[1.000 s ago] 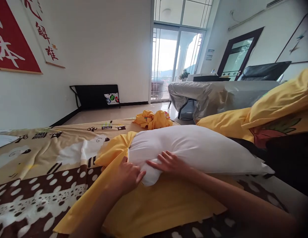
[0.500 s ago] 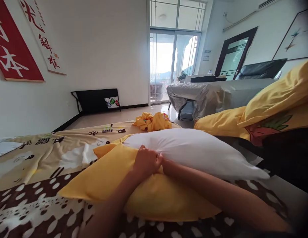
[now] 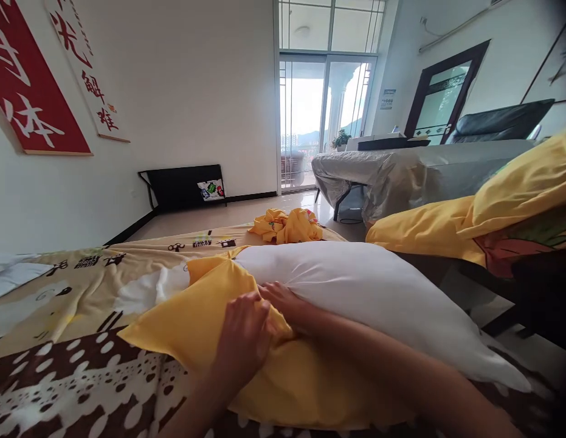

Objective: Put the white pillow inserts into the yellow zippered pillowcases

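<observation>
Red banner, “体”; white scroll, perhaps “光解难”

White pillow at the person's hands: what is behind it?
Behind the white pillow, a crumpled yellow cloth lies on the patterned blanket, with plastic-covered furniture farther back. Whatever lies close behind the pillow is covered and cannot be seen.

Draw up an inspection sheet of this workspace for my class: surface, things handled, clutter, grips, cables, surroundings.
Surface: rumpled, patterned blanket.
Things handled: white pillow, its left end partly covered by a yellow cover.
Clutter: crumpled yellow cloth near the far edge; white fabric at far left.
Grips: left grip closed on the yellow cover; right grip against the pillow, finger closure unclear.
Cables: thin line on the upper right wall, cable or pipe unclear.
Surroundings: glass doors, plastic-draped table, yellow cushions, hanging scrolls.
</observation>
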A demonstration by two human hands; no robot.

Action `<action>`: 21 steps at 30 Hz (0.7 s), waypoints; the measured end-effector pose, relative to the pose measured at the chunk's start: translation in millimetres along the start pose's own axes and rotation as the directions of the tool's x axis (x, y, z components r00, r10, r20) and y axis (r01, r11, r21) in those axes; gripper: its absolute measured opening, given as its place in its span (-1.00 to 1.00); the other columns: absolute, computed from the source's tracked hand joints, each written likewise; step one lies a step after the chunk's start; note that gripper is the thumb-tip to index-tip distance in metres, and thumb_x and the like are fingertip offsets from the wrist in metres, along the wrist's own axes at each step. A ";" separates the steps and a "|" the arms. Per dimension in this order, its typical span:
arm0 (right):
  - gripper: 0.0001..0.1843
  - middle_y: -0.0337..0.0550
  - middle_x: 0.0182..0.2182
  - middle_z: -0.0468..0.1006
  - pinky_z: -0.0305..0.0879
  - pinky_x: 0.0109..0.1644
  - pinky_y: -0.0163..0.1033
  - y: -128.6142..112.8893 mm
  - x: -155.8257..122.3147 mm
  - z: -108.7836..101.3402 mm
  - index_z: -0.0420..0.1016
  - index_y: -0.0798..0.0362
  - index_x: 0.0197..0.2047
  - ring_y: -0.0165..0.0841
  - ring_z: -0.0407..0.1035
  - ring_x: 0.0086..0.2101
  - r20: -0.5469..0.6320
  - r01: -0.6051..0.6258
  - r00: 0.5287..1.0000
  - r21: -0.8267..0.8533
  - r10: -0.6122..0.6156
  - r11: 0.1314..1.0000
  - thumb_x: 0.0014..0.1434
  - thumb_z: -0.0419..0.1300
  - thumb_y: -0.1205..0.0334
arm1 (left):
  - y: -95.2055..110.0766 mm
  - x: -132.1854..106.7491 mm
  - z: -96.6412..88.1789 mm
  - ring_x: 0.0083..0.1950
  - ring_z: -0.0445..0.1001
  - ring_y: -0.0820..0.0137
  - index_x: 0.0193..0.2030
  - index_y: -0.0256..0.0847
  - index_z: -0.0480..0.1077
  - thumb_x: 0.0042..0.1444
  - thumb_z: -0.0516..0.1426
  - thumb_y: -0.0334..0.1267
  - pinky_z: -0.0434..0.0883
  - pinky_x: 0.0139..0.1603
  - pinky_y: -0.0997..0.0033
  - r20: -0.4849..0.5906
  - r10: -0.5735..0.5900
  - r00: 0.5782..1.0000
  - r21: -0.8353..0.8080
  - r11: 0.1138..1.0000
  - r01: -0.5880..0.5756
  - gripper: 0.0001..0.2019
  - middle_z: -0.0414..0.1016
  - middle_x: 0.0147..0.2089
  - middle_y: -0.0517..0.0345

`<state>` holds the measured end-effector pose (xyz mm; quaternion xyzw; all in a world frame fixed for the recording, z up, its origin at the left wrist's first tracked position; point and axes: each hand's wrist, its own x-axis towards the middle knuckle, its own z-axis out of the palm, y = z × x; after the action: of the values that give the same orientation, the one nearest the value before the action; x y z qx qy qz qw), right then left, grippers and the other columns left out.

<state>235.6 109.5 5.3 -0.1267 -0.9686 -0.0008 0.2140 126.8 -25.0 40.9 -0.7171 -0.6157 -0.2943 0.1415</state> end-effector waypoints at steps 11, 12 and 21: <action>-0.39 0.12 0.18 0.25 0.00 0.19 -0.01 -8.7 -38.1 -31.5 0.23 0.12 0.24 -0.09 0.05 0.17 0.184 0.118 0.980 -0.225 -0.077 0.967 0.15 0.09 0.09 | -73.2 -103.7 -17.6 -0.13 0.48 -0.03 -0.34 -0.25 0.36 0.15 -0.25 0.24 0.32 -0.18 0.07 0.503 -0.677 0.537 0.359 0.729 0.583 -0.39 0.51 -0.25 -0.18; -0.40 0.12 0.19 0.23 -0.04 0.20 0.03 -6.9 -46.2 -38.4 0.24 0.10 0.23 -0.05 0.03 0.19 0.173 0.148 0.980 -0.268 -0.103 0.952 0.14 0.11 0.09 | -72.1 -104.2 -15.5 -0.12 0.48 -0.02 -0.28 -0.26 0.36 0.17 -0.21 0.20 0.32 -0.16 0.07 0.513 -0.651 0.559 0.356 0.754 0.552 -0.43 0.51 -0.23 -0.18; -0.75 -0.02 -0.37 0.48 0.15 -0.33 -0.19 -2.0 -76.2 -36.4 0.48 0.07 -0.28 -0.28 0.33 -0.35 0.288 0.266 0.948 -0.489 -0.135 0.831 0.23 -0.03 0.38 | -54.3 -96.2 -0.3 -0.21 0.49 0.17 -0.28 -0.22 0.34 0.25 -0.21 -0.32 0.22 -0.28 0.30 0.597 -0.381 0.706 0.219 0.924 0.314 -0.68 0.51 -0.29 -0.04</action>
<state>317.0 86.8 6.9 -0.0760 -0.9584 -0.2704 0.0509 67.7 -91.2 -25.0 -0.6365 -0.7650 -0.0276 -0.0946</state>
